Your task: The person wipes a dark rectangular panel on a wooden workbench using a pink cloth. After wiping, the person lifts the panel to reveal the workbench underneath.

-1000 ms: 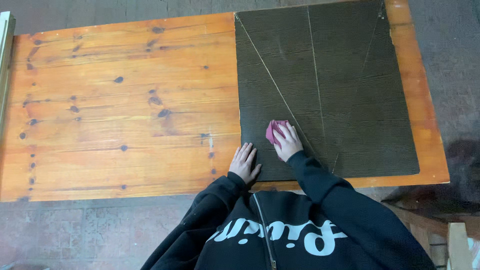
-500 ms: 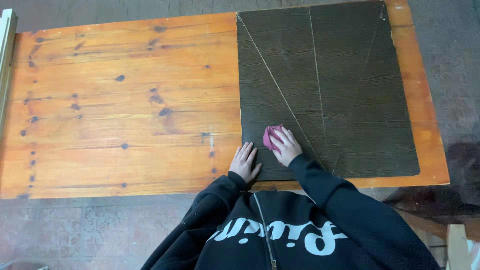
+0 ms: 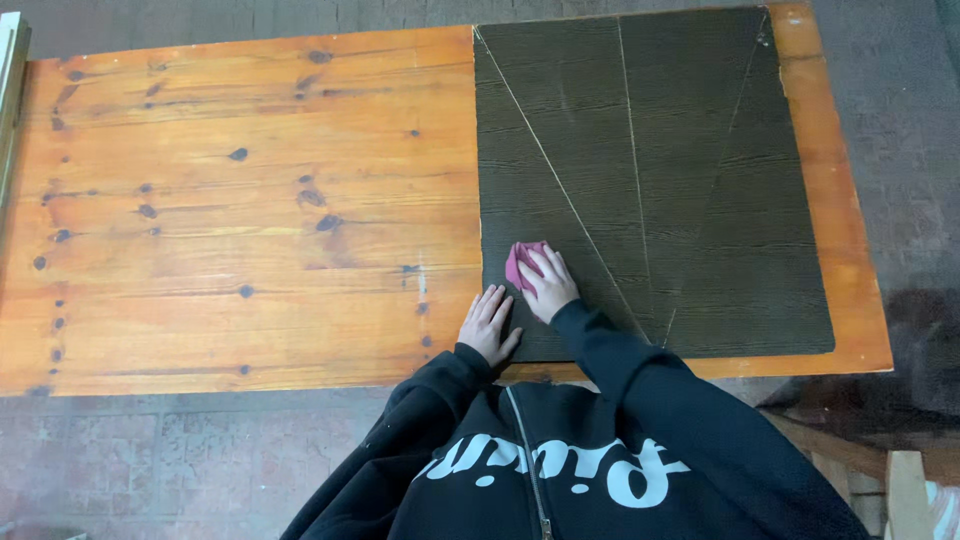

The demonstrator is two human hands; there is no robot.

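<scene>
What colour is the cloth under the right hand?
Pinkish-red cloth, seen in the head view.

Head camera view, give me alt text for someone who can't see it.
A person's right hand presses a pink cloth onto a dark wood-grain panel lying on an orange pine table. Their left hand rests flat at the panel's near left corner.

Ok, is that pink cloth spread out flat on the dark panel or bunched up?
Bunched up. The pink cloth shows only as a small wad under the right hand, pressed on the dark panel.
</scene>
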